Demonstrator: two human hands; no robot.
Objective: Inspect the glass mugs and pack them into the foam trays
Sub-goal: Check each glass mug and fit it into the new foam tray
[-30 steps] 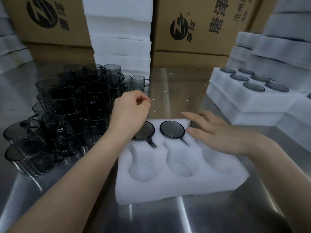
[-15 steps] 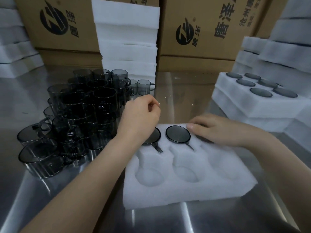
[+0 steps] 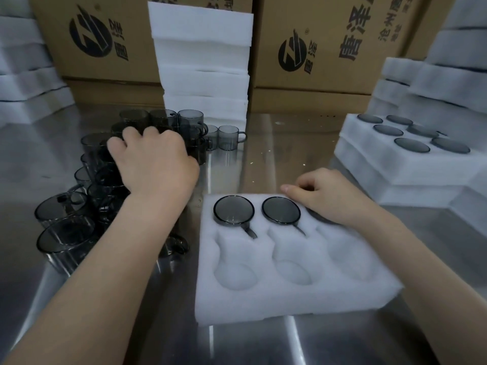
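Observation:
A white foam tray [image 3: 290, 293] lies in front of me. Two smoky glass mugs [image 3: 233, 209] [image 3: 281, 209] sit in its far-row pockets, and the dark rim of a third shows under my right hand [image 3: 326, 196]. That hand rests on the tray's far right corner with its fingers loosely bent. The three near pockets hold nothing. To the left stands a pile of loose glass mugs [image 3: 66, 233]. My left hand [image 3: 152, 162] is on top of the pile, with its fingers curled down over a mug that it hides.
A stack of bare foam trays [image 3: 203, 67] stands at the back centre, with cardboard boxes [image 3: 329, 48] behind it. Packed trays with mugs [image 3: 411, 146] are stacked at the right. More foam [image 3: 23, 75] lies at the far left. The table is shiny steel [image 3: 290, 146].
My left hand has moved left from over the tray onto the mug pile. My right hand's fingers have drawn in and curled at the tray's far right.

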